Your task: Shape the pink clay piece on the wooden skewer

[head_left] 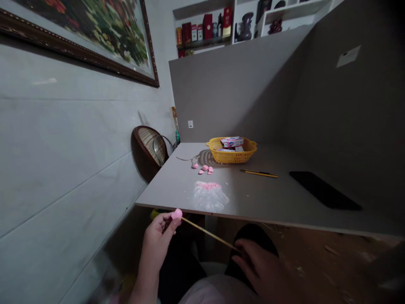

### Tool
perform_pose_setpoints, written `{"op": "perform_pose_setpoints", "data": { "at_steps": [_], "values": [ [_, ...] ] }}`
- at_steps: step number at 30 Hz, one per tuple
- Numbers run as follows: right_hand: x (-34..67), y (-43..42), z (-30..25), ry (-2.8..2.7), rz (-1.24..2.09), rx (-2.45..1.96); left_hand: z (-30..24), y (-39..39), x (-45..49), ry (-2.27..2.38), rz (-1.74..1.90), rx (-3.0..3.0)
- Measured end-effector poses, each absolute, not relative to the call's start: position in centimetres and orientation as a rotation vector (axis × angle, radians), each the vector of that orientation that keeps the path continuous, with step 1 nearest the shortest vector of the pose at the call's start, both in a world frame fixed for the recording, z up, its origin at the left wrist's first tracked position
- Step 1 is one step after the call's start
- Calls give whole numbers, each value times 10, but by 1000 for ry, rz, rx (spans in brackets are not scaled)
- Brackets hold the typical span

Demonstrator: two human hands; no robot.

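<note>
My left hand (160, 231) pinches a small rounded pink piece (177, 214) between thumb and fingertips, just in front of the table edge. A thin, light wooden stick (207, 232) runs from that piece down to the right. Its other end lies in the closed fingers of my right hand (253, 258), which is in shadow above my lap. Whether the stick enters the pink piece or only touches it, I cannot tell. Beyond my hands, several similar pink pieces (205, 168) lie on the table, behind a patch of pink crumbs and white powder (210, 196).
On the grey table (164, 190) stands a yellow plastic basket (232, 157) with small boxes inside. A yellow-and-black pencil or pen (259, 173) and a flat black object (322, 190) lie farther right. A marble wall (79, 139) borders the left side, and grey panels (234, 93) rise behind.
</note>
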State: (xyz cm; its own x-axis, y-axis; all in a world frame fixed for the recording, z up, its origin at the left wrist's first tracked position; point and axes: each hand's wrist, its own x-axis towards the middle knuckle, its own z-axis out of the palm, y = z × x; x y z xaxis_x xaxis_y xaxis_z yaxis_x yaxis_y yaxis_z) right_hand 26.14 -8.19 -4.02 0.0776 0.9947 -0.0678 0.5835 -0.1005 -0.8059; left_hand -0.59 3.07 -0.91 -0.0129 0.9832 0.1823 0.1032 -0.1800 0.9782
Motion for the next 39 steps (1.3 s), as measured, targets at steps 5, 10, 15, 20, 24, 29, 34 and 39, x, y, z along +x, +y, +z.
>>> {"op": "perform_pose_setpoints", "data": {
  "at_steps": [5, 10, 15, 20, 24, 29, 34, 39],
  "values": [
    [274, -79, -51, -1463, 1115, -1636, -7, 20, 0, 1161, 1352, 1437],
    [274, -76, -62, -1253, 1848, -1403, -3, 13, 1, 1063, 1353, 1531],
    [269, -82, -50, -1345, 1593, -1517, -11, 17, -4, 1138, 1336, 1548],
    [273, -83, -50, -1502, 722, -1613, -15, 20, -6, 1162, 1352, 1481],
    [272, -77, -54, -1343, 1545, -1415, -5, 16, -9, 1123, 1355, 1501],
    [262, -76, -56, -1289, 1844, -1427, -1, 13, -11, 1110, 1304, 1557],
    [263, -77, -55, -1528, 846, -1676, -17, 19, -5, 1162, 1328, 1439],
    [266, -79, -50, -1481, 1107, -1566, -14, 17, -3, 1151, 1332, 1414]
  ]
}}
